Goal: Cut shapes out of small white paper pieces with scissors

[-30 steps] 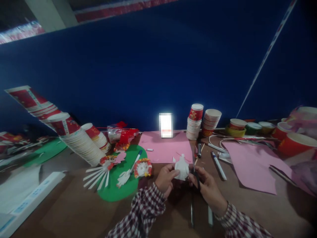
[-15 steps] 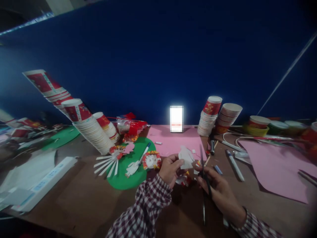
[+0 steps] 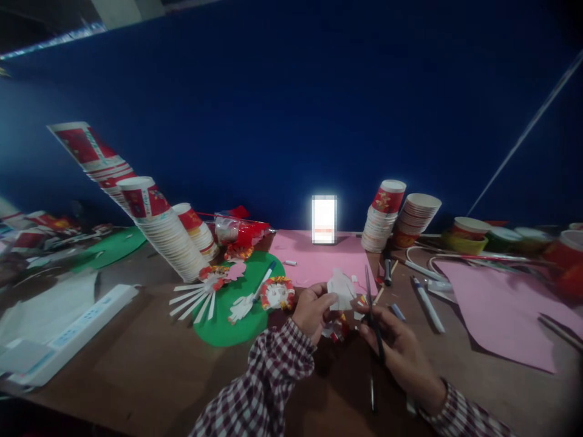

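Observation:
Between thumb and fingers, my left hand [image 3: 314, 312] pinches a white paper cutout [image 3: 340, 291] with an uneven outline. Just right of it, my right hand [image 3: 401, 346] is closed around black-handled scissors [image 3: 368, 291], whose blades point away from me. A small gap separates the blades from the cutout. Paper scraps [image 3: 336, 329], some red and yellow, lie beneath my hands. On the left, a green sheet [image 3: 218, 334] bears a paper-cup flower [image 3: 277, 293], a white hand-like cutout [image 3: 240, 308] and a blue-capped marker [image 3: 263, 280].
Tall leaning stacks of paper cups [image 3: 168, 243] stand at the left, and two shorter stacks [image 3: 378, 227] at the back right. A pink sheet [image 3: 291, 243] lies in front of me, another pink sheet [image 3: 496, 328] to the right. A white power strip [image 3: 82, 334] rests at left.
My right hand with the scissors has moved away from the cutout to the right. The cutout has tilted in my left hand. The whole view has shifted.

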{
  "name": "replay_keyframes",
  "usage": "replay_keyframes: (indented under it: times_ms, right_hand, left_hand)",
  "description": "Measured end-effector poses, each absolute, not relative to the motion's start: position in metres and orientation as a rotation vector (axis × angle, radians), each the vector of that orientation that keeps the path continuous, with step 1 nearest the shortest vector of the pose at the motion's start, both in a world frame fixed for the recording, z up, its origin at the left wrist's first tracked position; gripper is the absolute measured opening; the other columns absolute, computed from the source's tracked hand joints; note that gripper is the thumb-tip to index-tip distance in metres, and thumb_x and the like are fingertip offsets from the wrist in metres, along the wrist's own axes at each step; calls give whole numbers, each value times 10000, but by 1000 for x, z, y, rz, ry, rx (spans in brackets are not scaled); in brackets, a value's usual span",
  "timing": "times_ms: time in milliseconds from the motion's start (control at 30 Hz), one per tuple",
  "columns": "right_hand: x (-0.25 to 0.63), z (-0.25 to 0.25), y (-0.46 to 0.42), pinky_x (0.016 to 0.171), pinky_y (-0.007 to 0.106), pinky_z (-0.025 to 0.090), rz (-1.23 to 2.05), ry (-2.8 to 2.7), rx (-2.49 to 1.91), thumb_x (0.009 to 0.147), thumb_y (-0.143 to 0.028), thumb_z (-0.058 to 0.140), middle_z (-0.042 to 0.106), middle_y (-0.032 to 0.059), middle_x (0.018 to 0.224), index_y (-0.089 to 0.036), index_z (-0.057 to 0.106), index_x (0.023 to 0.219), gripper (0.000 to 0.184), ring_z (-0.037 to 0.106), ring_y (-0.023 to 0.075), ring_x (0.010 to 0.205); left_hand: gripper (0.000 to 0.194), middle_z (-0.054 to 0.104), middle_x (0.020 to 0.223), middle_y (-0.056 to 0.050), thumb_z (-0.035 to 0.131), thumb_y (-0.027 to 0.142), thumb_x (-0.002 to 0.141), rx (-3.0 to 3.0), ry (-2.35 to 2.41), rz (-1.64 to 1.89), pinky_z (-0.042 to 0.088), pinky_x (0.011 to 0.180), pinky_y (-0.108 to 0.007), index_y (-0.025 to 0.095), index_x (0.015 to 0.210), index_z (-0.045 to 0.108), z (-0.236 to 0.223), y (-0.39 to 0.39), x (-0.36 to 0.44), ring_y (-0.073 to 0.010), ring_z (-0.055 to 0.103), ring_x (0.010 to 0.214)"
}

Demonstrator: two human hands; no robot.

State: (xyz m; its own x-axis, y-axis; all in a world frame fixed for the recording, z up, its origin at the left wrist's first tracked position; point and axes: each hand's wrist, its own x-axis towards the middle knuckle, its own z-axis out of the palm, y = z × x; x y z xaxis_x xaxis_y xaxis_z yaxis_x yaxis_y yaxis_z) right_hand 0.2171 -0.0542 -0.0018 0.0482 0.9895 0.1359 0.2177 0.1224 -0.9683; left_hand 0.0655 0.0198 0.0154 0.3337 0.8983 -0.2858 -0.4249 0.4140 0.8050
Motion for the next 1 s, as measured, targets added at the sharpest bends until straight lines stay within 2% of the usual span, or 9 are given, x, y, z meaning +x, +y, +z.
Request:
replay_keyframes:
  times_ms: [300,467,600,800,1000]
  right_hand:
    - [217,-1,-56,655,252,525,930,-1358,-1290,747,-274,664,688,41,870,-206,597,1067,334,639,196,756]
    - [216,-1,-55,637,251,530,931,-1357,-1286,763,-290,638,681,42,848,-205,595,1045,298,640,196,753]
    - [216,0,-56,670,255,520,940,-1385,-1291,775,-280,627,660,44,870,-200,581,1046,286,624,192,779]
    - [216,1,-56,625,243,499,958,-1407,-1304,783,-269,619,616,12,774,-191,556,1044,280,589,167,704]
    - [216,0,-55,691,258,500,1009,-1383,-1270,765,-239,642,645,32,860,-193,554,1050,302,604,180,771]
  left_hand:
    - [215,583,656,-16,650,200,645,618,786,961,448,488,-192,111,834,598,18,19,64,-85,520,541]
    - [355,476,645,21,601,165,709,295,386,800,405,492,-146,118,1061,577,23,17,58,-46,438,525]
    - [374,399,625,35,544,178,787,159,208,790,371,479,-127,202,1160,536,25,13,56,-40,379,501]
    - [341,396,645,27,496,202,837,117,208,823,373,495,-114,255,1173,531,25,13,56,-35,387,515]
    - [312,381,643,29,483,204,845,87,171,826,374,494,-115,234,1149,546,24,15,56,-35,392,520]
